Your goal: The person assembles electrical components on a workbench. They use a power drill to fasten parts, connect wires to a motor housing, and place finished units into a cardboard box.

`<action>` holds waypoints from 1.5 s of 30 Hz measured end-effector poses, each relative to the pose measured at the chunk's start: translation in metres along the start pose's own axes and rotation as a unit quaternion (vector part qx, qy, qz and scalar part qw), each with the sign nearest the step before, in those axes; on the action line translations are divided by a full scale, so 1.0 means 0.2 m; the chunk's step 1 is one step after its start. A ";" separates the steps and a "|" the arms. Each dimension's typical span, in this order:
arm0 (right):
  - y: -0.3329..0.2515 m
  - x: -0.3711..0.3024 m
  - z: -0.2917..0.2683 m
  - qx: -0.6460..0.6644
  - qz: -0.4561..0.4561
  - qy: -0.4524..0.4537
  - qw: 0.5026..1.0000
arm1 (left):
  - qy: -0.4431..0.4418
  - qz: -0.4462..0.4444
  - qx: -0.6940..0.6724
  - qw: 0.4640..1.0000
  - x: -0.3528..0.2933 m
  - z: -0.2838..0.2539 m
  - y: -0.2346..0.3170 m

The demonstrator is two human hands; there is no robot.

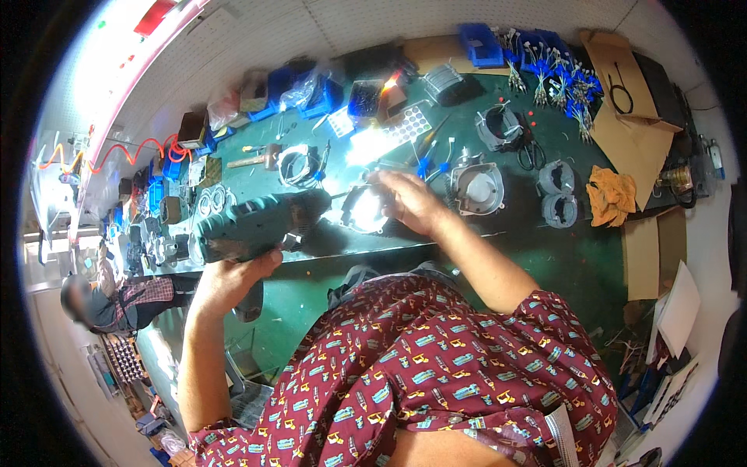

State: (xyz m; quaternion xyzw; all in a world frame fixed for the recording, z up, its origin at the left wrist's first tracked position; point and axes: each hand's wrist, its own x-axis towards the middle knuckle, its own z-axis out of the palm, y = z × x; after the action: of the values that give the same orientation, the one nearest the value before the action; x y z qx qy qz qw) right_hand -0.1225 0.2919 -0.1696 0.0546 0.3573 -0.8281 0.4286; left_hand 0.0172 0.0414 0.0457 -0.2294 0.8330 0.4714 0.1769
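In my left hand (233, 282) is a dark green power drill (253, 226), gripped from below by its handle. Its front end points right, toward a round metal housing (362, 212) near the table's front edge. Bright glare washes out much of the housing's inside, and I cannot tell whether the drill's tip touches it. My right hand (412, 202) curls its fingers over the housing's right side and holds it. Right of that hand lies a second open metal housing (477, 189) with a pale round centre.
A coil of pale cable (299, 166) and a hammer (255, 159) lie behind the drill. Scissors (531, 154), grey stator rings (558, 210) and an orange cloth (611, 197) are on the right. Blue bins (315, 97) line the back. Another person (128, 300) is at far left.
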 end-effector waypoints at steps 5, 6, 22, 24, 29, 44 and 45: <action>0.04 0.16 -0.14 -0.076 -0.099 0.041 0.991 | 0.049 -0.014 -0.020 0.999 0.02 -0.19 -0.12; 0.03 0.14 -0.12 -0.139 -0.089 0.064 0.984 | 0.075 0.000 -0.009 0.997 0.05 -0.25 -0.17; 0.24 0.18 0.14 -0.864 -0.089 0.067 0.491 | 0.125 0.121 0.117 0.978 1.26 -0.53 -1.27; 0.21 0.15 0.21 -0.831 -0.142 0.094 0.530 | 0.119 0.101 0.111 0.982 1.37 -0.49 -1.33; 0.07 0.06 0.29 -0.868 0.003 0.125 0.481 | 0.082 0.054 0.131 0.986 1.64 -0.38 -1.53; -0.37 -0.37 0.56 -0.736 -0.073 0.388 0.550 | 0.113 0.030 0.349 0.930 1.75 -0.42 -1.68; -0.35 -0.39 0.53 -0.737 -0.085 0.382 0.551 | 0.108 0.075 0.339 0.931 1.70 -0.45 -1.52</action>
State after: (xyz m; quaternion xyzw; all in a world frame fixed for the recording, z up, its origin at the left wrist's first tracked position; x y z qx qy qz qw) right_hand -0.1037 0.3023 -0.0224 0.0006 0.9754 -0.2091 0.0695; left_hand -0.1052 -0.2457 -0.2975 -0.1417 0.9722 0.1451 0.1173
